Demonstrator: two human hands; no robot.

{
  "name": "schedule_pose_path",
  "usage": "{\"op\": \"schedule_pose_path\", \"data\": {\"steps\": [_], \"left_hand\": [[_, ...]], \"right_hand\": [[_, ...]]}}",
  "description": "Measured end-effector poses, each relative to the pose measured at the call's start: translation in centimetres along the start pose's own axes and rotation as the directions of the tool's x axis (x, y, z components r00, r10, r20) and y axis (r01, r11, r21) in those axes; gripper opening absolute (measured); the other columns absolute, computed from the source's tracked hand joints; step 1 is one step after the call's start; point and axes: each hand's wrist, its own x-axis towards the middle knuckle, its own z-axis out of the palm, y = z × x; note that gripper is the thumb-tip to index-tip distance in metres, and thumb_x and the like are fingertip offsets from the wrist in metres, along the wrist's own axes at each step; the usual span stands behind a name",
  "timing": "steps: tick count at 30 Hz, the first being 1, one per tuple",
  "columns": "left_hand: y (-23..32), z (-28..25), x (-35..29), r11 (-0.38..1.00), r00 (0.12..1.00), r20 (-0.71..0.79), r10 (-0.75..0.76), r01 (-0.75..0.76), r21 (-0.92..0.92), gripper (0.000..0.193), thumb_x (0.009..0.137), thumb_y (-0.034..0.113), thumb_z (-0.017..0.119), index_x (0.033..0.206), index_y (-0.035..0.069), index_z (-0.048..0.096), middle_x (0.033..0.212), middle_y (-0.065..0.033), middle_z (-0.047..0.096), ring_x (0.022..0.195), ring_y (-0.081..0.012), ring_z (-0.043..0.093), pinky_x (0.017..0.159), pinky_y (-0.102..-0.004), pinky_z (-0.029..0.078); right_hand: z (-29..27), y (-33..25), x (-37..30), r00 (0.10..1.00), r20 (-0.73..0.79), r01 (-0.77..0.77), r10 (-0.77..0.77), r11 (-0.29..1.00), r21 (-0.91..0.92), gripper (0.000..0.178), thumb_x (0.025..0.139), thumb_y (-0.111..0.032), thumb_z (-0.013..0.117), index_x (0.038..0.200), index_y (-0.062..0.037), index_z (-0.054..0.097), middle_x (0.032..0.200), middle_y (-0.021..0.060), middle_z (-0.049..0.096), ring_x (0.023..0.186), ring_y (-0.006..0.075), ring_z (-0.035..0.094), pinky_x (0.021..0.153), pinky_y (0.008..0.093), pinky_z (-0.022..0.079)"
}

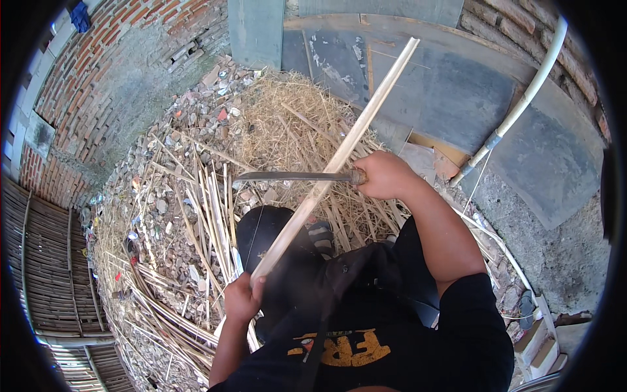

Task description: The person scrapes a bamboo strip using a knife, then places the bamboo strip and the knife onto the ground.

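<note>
My left hand [243, 298] is closed round the lower end of a long split bamboo piece [362, 125], which slants up and to the right across my lap. Its pale hollow side shows. In my right hand [385, 175] is the handle of a machete [294, 176], my fingers wrapped round it. The long dark blade points left and lies across the bamboo near its middle. Whether the edge bites into the bamboo, I cannot tell. My bent knee [264, 238] in dark trousers is under the bamboo's lower part.
Split bamboo strips [212, 222] lie in a heap at my left, over rubble. Dry shavings [287, 111] are piled ahead. A brick wall [98, 98] stands at far left, a bamboo slat panel [49, 255] below it. Grey boards [444, 78] and a white pipe [529, 98] lean at right.
</note>
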Motion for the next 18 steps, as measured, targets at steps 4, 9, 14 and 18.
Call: {"op": "schedule_pose_path", "data": {"steps": [4, 9, 14, 18], "left_hand": [[-0.4, 0.1, -0.1, 0.997, 1.0, -0.022, 0.005, -0.007, -0.073, 0.048, 0.094, 0.04, 0.067, 0.069, 0.003, 0.051, 0.057, -0.0211, 0.053, 0.054, -0.0426, 0.057, 0.053, -0.047, 0.045], [-0.1, 0.5, 0.0, 0.991, 0.999, -0.041, -0.006, 0.0, -0.136, 0.047, 0.095, 0.038, 0.067, 0.069, 0.002, 0.05, 0.056, -0.0202, 0.05, 0.05, -0.0374, 0.053, 0.051, -0.0432, 0.043], [0.1, 0.2, -0.3, 0.986, 0.998, -0.065, -0.003, -0.007, -0.165, 0.046, 0.097, 0.036, 0.065, 0.07, 0.002, 0.051, 0.055, -0.0194, 0.049, 0.047, -0.0321, 0.05, 0.05, -0.0407, 0.041], [-0.5, 0.1, -0.9, 0.973, 0.997, -0.036, -0.065, 0.055, -0.226, 0.046, 0.099, 0.035, 0.062, 0.07, 0.001, 0.051, 0.054, -0.0169, 0.05, 0.047, -0.0267, 0.05, 0.05, -0.0403, 0.041]], "right_hand": [[-0.2, -1.7, -0.2, 0.997, 0.063, 0.061, -0.054, 0.991, -0.116, 0.024, 0.07, -0.022, 0.073, 0.092, -0.0097, 0.071, 0.085, 0.0169, 0.07, 0.087, 0.0375, 0.069, 0.077, 0.0487, 0.055], [-0.6, 2.1, 0.9, 0.996, -0.082, 0.036, -0.028, 0.995, 0.097, 0.028, 0.074, -0.024, 0.076, 0.097, -0.0081, 0.073, 0.082, 0.0199, 0.069, 0.081, 0.0399, 0.067, 0.073, 0.0468, 0.052], [-1.1, 2.2, 0.6, 0.986, -0.162, -0.034, 0.049, 0.995, 0.098, 0.032, 0.073, -0.023, 0.073, 0.103, -0.0108, 0.075, 0.093, 0.0173, 0.072, 0.091, 0.037, 0.069, 0.081, 0.0467, 0.054], [-1.5, 2.2, 0.0, 0.976, -0.219, -0.008, 0.012, 1.0, 0.02, 0.034, 0.075, -0.025, 0.074, 0.106, -0.0114, 0.074, 0.092, 0.0172, 0.072, 0.091, 0.0372, 0.069, 0.082, 0.0465, 0.054]]}}
